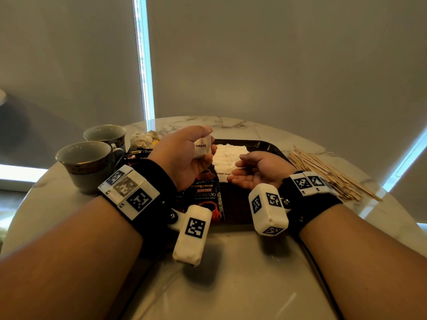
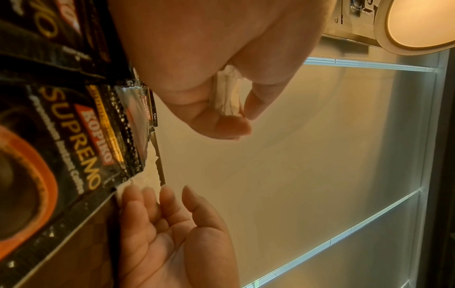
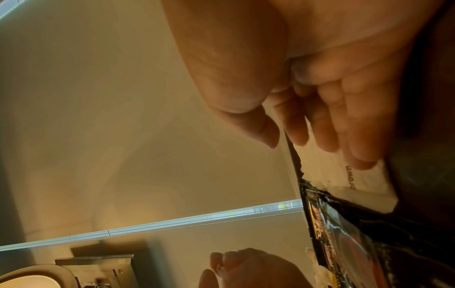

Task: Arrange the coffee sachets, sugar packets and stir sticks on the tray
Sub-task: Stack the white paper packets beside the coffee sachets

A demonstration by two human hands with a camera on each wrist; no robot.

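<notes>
My left hand (image 1: 208, 142) is raised over the dark tray (image 1: 263, 144) and grips a small stack of white brown-sugar packets (image 1: 202, 147) between thumb and fingers; the left wrist view shows the stack (image 2: 226, 93) edge-on. My right hand (image 1: 240, 173) lies palm up and open on the tray, fingertips (image 3: 320, 136) at the row of white sugar packets (image 1: 227, 153) laid there. Black Kopiko coffee sachets (image 1: 205, 197) lie on the tray's left part, below my left hand. A pile of wooden stir sticks (image 1: 328, 174) rests on the table right of the tray.
Two grey cups (image 1: 90, 162) (image 1: 106, 135) stand at the table's left. Behind them lie crumpled packets (image 1: 143, 139) and more dark sachets (image 1: 136, 155). The round marble table (image 1: 231, 273) has bare surface in front of the tray.
</notes>
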